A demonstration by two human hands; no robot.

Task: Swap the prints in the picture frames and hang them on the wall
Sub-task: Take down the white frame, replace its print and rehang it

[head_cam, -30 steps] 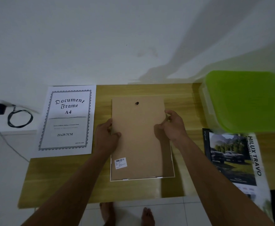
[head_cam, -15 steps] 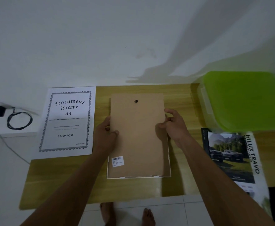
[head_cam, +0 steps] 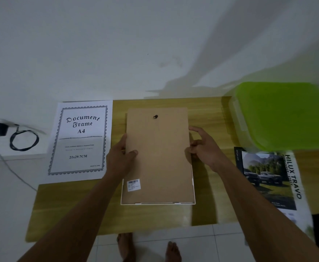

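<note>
Gripping the picture frame by its long sides, both hands hold it back side up over the middle of the wooden table; the left hand clasps the left edge, thumb pressed flat on the brown backing board and fingers tucked out of sight underneath; the right hand pinches the right edge, thumb on the board and fingers curled round the side. The frame's white rim shows along the near end, close to the table; whether the far end is raised, I cannot tell. A small dark hanger hook sits near the far end of the board; a barcode sticker sits at its near left corner. The "Document Frame A4" sheet lies to the left, overhanging the table's corner; a truck print lies to the right, just below a green-lidded box; a black charger and coiled cable rest on the white ledge further left; bare feet stand on the tiled floor.
</note>
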